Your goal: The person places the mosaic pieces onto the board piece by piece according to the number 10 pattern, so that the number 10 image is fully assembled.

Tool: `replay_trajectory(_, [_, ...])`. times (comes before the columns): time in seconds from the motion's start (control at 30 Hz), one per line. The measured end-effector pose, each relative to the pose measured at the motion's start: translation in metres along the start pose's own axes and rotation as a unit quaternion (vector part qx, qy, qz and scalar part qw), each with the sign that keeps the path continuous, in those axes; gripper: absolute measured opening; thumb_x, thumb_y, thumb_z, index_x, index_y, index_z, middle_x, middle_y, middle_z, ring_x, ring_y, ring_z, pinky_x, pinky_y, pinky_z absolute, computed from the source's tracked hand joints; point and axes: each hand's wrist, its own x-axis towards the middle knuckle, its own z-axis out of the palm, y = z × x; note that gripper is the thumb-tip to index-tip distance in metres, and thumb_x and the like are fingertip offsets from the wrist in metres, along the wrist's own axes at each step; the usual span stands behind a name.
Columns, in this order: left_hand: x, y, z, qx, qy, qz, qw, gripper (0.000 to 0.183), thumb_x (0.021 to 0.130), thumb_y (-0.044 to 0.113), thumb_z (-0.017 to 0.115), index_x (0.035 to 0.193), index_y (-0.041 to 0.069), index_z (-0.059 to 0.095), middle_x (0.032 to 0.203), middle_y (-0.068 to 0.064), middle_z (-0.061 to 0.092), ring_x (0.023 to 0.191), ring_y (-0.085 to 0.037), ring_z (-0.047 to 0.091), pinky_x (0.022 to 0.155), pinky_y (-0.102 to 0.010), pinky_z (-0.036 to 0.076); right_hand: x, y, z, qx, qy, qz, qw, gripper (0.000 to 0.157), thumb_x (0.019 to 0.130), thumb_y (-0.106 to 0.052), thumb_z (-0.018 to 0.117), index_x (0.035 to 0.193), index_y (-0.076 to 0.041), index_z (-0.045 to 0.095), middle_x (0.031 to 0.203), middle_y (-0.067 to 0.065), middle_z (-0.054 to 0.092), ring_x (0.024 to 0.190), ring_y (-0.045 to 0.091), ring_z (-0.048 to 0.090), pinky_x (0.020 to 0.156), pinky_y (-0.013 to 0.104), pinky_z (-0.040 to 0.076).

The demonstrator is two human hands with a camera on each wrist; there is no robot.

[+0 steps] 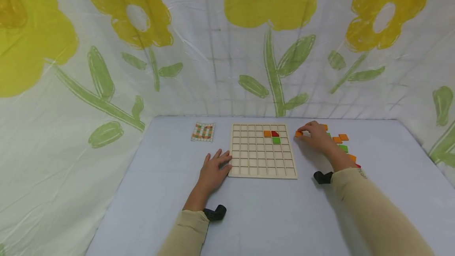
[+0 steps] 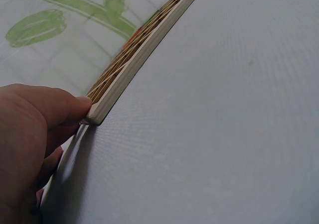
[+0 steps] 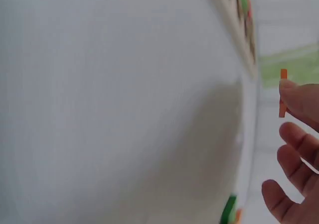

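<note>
A wooden grid board [image 1: 261, 171] lies flat on the table. On its upper right cells sit an orange square tile [image 1: 267, 134], a red tile with a rounded corner [image 1: 275, 134] and a green square tile [image 1: 276, 140]. My left hand [image 1: 213, 171] rests at the board's left side, fingers spread and touching the edge; in the left wrist view the thumb [image 2: 82, 100] lies against the board's near corner. Right of the board, my right hand [image 1: 316, 137] pinches another orange tile [image 3: 283, 93] by thumb and finger, raised off the table, the other fingers loosely bent.
Loose orange, green and red tiles [image 1: 343, 137] lie scattered beyond and beside the right hand, partly hidden by the arm. A small patterned card [image 1: 203, 132] lies left of the board. A flower-printed curtain [image 1: 199, 50] hangs behind the table.
</note>
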Motion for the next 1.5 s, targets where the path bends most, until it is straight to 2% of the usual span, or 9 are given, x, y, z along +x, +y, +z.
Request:
replay_trajectory(0.13, [-0.001,-0.001,0.000,0.000,-0.001,-0.004,1.0000,0.035,0.095,0.025,0.064,0.129,0.016,0.066,0.145,0.005,0.052,0.147,-0.020,0.031,0.126,-0.046,0.005,0.001,-0.022,0.011,0.015,-0.016,-0.029,0.999,0.032,0.097,-0.019,0.062,0.124,-0.002,0.065,0.122,0.022,0.054,0.111,0.040,0.050,0.095,0.057,0.046])
replay_trajectory(0.23, [-0.001,0.000,0.000,-0.005,-0.001,-0.004,1.0000,0.035,0.095,0.025,0.064,0.129,0.015,0.066,0.145,0.005,0.052,0.147,-0.020,0.031,0.126,-0.047,0.005,0.000,-0.036,0.019,0.023,-0.040,-0.030,0.998,0.031,0.096,-0.021,0.064,0.123,-0.006,0.067,0.122,0.017,0.056,0.115,0.039,0.049,0.096,0.055,0.047])
replay_trajectory(0.43, [-0.002,-0.001,0.001,-0.007,0.002,0.002,1.0000,0.035,0.095,0.024,0.064,0.129,0.014,0.066,0.145,0.004,0.053,0.147,-0.020,0.033,0.126,-0.047,0.006,-0.002,-0.051,0.032,0.024,-0.069,-0.042,0.996,0.029,0.093,-0.018,0.069,0.118,-0.004,0.071,0.114,0.014,0.058,0.109,0.035,0.049,0.089,0.048,0.048])
replay_trajectory(0.63, [-0.003,-0.002,0.002,-0.004,0.003,0.002,1.0000,0.035,0.095,0.023,0.064,0.129,0.014,0.066,0.145,0.004,0.054,0.147,-0.020,0.033,0.126,-0.047,0.006,-0.001,-0.053,0.037,0.007,-0.071,-0.079,0.994,0.028,0.092,-0.015,0.069,0.117,-0.004,0.071,0.112,0.015,0.058,0.106,0.033,0.052,0.087,0.048,0.049])
replay_trajectory(0.77, [-0.003,-0.001,0.003,-0.005,0.001,0.002,1.0000,0.035,0.095,0.023,0.064,0.129,0.014,0.066,0.145,0.004,0.053,0.147,-0.020,0.033,0.126,-0.047,0.006,-0.001,-0.052,0.040,0.002,-0.073,-0.084,0.994,0.029,0.092,-0.017,0.070,0.117,-0.004,0.071,0.113,0.016,0.058,0.106,0.035,0.053,0.088,0.050,0.050])
replay_trajectory(0.97, [-0.003,0.001,0.002,-0.003,0.000,0.002,1.0000,0.035,0.095,0.023,0.064,0.129,0.014,0.066,0.145,0.004,0.053,0.147,-0.020,0.032,0.126,-0.047,0.006,0.000,-0.053,0.040,0.000,-0.072,-0.064,0.995,0.028,0.091,-0.020,0.070,0.116,-0.006,0.072,0.113,0.015,0.059,0.106,0.034,0.053,0.087,0.048,0.051])
replay_trajectory(1.2, [-0.002,0.000,0.002,-0.002,0.006,0.007,1.0000,0.035,0.094,0.022,0.065,0.128,0.014,0.067,0.144,0.003,0.054,0.147,-0.021,0.033,0.126,-0.048,0.006,0.000,-0.053,0.039,-0.006,-0.063,-0.052,0.997,0.025,0.090,-0.021,0.071,0.112,-0.008,0.073,0.107,0.013,0.060,0.097,0.030,0.051,0.080,0.043,0.049])
replay_trajectory(1.5, [-0.001,0.000,0.001,-0.002,0.007,0.013,0.9999,0.034,0.095,0.023,0.064,0.128,0.014,0.067,0.145,0.004,0.054,0.146,-0.021,0.034,0.126,-0.049,0.007,0.003,-0.053,0.041,-0.002,-0.065,-0.043,0.997,0.023,0.089,-0.020,0.072,0.110,-0.009,0.074,0.112,0.014,0.060,0.105,0.034,0.053,0.088,0.050,0.050])
